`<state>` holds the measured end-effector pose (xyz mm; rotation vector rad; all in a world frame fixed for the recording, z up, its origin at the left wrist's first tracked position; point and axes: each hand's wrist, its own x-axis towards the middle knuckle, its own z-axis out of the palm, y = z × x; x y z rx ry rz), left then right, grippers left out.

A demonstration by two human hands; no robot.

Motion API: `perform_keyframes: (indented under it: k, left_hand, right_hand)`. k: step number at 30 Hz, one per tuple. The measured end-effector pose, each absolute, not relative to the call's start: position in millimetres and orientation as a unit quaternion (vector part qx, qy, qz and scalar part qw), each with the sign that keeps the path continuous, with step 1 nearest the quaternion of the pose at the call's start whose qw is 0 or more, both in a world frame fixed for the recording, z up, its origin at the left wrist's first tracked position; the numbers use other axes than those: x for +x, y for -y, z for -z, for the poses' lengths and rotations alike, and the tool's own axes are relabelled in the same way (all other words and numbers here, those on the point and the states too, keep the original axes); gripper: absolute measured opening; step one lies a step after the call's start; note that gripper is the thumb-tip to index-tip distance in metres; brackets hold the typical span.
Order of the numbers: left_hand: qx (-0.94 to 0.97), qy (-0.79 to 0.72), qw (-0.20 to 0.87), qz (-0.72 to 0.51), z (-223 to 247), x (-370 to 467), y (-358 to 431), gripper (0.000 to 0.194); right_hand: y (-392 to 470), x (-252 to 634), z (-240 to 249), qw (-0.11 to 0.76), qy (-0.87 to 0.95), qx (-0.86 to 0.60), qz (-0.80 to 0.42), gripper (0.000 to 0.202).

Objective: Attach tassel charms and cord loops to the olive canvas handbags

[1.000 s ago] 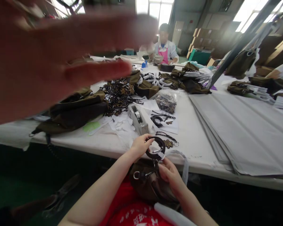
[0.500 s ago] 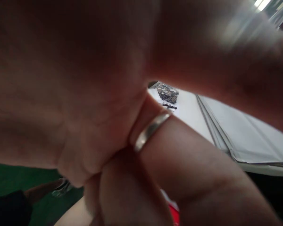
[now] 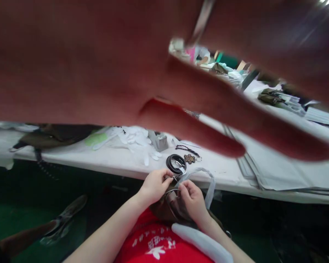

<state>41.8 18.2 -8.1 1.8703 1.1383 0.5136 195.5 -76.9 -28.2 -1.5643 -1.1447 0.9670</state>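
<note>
At the table's front edge, my left hand [image 3: 155, 185] pinches a small piece of hardware or strap end on a dark brown bag [image 3: 167, 206]. My right hand [image 3: 193, 199] is closed by the bag's ring and handle, its fingertips pinched on a part too small to name. The bag rests against the red shirt. Just beyond my hands lie a coiled black strap [image 3: 176, 163] and a patterned flower-shaped charm [image 3: 189, 158] with a black cord. A wrapped grey-white handle [image 3: 211, 186] arches beside my right hand.
Another person's large blurred hand [image 3: 98, 65] covers the upper view, close to the camera. White gloves [image 3: 131, 140] and a grey box [image 3: 159, 141] lie on the table [image 3: 104, 159], a dark bag [image 3: 52, 137] at left, flat grey sheets [image 3: 285, 171] at right. A shoe [image 3: 71, 212] shows below.
The large hand near the camera has risen and its fingers have straightened, uncovering my two hands, the bag and the table items.
</note>
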Motion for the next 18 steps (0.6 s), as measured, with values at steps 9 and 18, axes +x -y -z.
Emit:
perform_keyframes:
  k: [9, 18]
  left_hand:
    - [0.748, -0.453, 0.444, -0.196, -1.3, 42.1, -17.6, 0.032]
    - [0.781, -0.429, 0.427, -0.153, -12.9, 43.7, -15.4, 0.026]
  right_hand:
    - [73.4, 193.2, 34.9, 0.445, 0.47, -0.657, -0.385, 0.032]
    - [62.8, 192.8, 28.1, 0.44, 0.472, -0.644, -0.41, 0.029]
